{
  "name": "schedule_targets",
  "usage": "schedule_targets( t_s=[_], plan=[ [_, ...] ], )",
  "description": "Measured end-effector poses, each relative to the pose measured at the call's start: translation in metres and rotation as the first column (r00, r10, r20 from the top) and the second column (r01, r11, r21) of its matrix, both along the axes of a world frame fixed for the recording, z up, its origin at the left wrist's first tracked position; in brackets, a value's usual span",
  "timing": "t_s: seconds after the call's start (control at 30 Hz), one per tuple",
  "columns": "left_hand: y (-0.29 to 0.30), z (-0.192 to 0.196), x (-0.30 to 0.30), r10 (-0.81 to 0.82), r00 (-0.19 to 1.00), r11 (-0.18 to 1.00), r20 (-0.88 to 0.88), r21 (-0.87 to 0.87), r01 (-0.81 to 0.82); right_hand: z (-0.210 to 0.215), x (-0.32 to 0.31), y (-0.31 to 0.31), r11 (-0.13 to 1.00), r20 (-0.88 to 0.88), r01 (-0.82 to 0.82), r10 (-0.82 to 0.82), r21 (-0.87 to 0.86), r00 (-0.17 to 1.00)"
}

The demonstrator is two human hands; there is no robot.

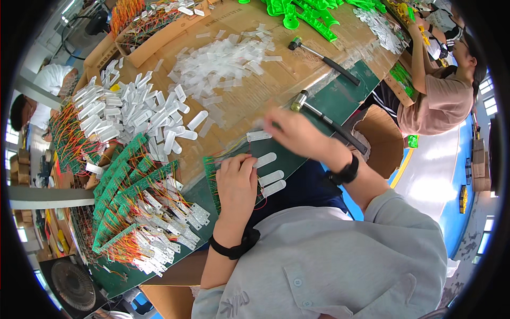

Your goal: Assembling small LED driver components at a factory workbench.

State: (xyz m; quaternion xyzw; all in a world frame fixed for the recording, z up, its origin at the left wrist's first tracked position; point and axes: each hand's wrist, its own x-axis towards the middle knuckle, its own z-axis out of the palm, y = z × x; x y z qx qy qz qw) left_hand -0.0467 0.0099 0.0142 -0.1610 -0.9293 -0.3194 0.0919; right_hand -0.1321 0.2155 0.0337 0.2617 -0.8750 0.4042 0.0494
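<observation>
My left hand (236, 183) is closed over a green circuit board (210, 175) near the table's front edge, fingers curled and covering much of it. White rounded strips (273, 176) stick out in a row to the right of that hand, and a white strip with a squared end (258, 136) lies just beyond them. Smeared by motion, my right hand (297, 133) hovers just right of the squared strip. Its fingers are too blurred to show whether anything is between them. Thin red and orange wires run near the board.
Stacked green boards with wires (122, 181) and white rounded pieces (133, 111) lie to the left. Clear strips (223, 64) are heaped on cardboard ahead. Two hammers (324, 61), (332, 122) rest at the right. Green plastic parts (308, 16) lie far off. A co-worker (441, 101) sits at right.
</observation>
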Motion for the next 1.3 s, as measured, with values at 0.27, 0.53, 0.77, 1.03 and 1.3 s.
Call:
schedule_targets(
  t_s=[0.27,0.53,0.77,1.03,1.3],
  plan=[
    [0.004,0.017,0.000,-0.053,0.998,0.995,-0.032,-0.082,0.051,-0.027,0.043,-0.004,0.959,-0.255,0.058,0.016,0.278,0.967],
    [-0.003,0.019,-0.022,-0.006,1.000,0.998,-0.030,0.060,0.008,-0.030,0.051,-0.001,0.959,-0.217,-0.033,0.096,0.281,0.971],
    [-0.005,0.014,-0.033,-0.001,1.000,0.999,-0.002,-0.032,0.001,-0.030,0.053,-0.002,0.979,-0.180,-0.093,0.126,0.181,0.976],
    [0.001,0.006,-0.035,-0.004,1.000,1.000,-0.004,0.008,0.004,-0.032,0.059,0.000,0.993,-0.158,-0.116,0.117,0.016,0.981],
    [0.004,0.011,-0.034,-0.053,0.997,0.997,0.048,-0.057,0.055,-0.036,0.060,-0.001,0.992,-0.110,-0.085,0.075,-0.095,0.991]
  ],
)
